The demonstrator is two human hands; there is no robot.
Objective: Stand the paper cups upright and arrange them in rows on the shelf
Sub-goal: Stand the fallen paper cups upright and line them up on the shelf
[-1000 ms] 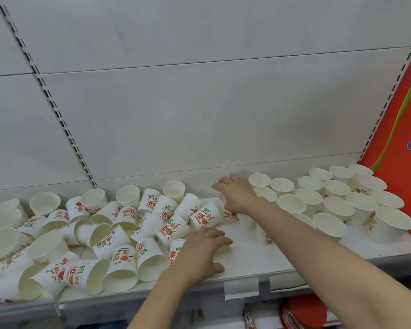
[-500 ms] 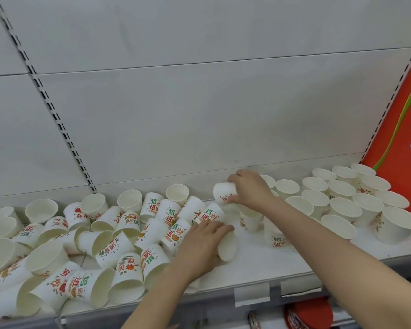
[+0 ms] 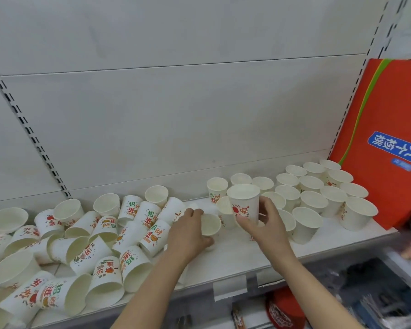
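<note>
Several white paper cups with red and green print lie tumbled in a pile (image 3: 86, 248) on the left half of the white shelf (image 3: 237, 255). Upright cups stand in rows (image 3: 318, 191) on the right half. My right hand (image 3: 266, 224) grips an upright printed cup (image 3: 243, 200), held just above the shelf at the left end of the rows. My left hand (image 3: 190, 231) wraps a cup lying on its side (image 3: 210, 225), its mouth facing right. One cup (image 3: 217, 189) stands upright alone behind my hands.
A red carton with a blue label (image 3: 387, 138) leans at the shelf's right end beside the upright cups. The white back panel has slotted uprights (image 3: 31, 136). Paper price tags (image 3: 230, 287) hang on the shelf's front edge, with red goods on the lower shelf (image 3: 285, 309).
My right hand has turned its cup from tilted to upright and brought it forward. My left hand has lifted its cup off the pile toward the right. The camera view shifted left.
</note>
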